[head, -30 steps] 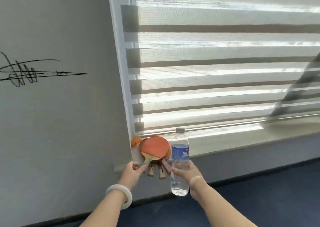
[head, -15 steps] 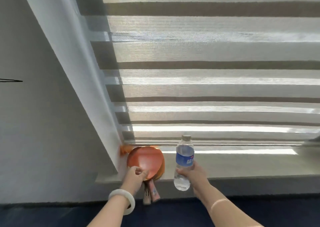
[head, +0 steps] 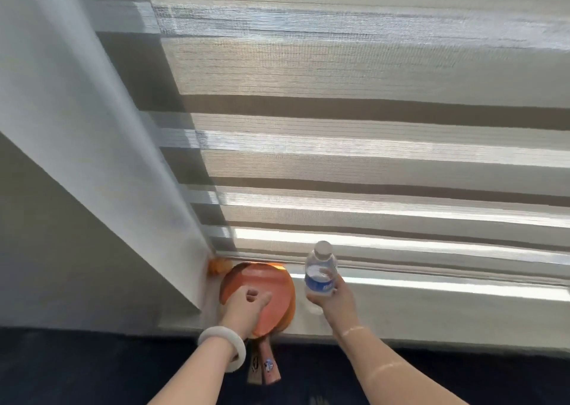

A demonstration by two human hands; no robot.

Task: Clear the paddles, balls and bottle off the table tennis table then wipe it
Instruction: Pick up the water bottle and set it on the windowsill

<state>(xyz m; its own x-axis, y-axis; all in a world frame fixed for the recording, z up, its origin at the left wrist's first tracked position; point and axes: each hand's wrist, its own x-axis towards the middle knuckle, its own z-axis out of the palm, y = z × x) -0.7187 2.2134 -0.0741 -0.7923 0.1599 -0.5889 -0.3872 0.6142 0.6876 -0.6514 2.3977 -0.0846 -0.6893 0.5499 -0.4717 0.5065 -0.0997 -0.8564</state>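
As my right hand (head: 334,299) gripped the bottle (head: 320,276) and my slack left hand (head: 246,306) rested on the paddles (head: 273,287), I judged it needed setting upright beside them.

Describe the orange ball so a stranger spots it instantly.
Find the striped blind, then the windowsill beneath it. At the sill's far left corner, against the wall, sits the orange ball, just behind the stacked paddles. It alone is small and round.

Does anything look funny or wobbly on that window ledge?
The stacked paddles lie with their handles poking out past the sill edge, over the floor. The bottle is capped; nothing looks spilled or broken.
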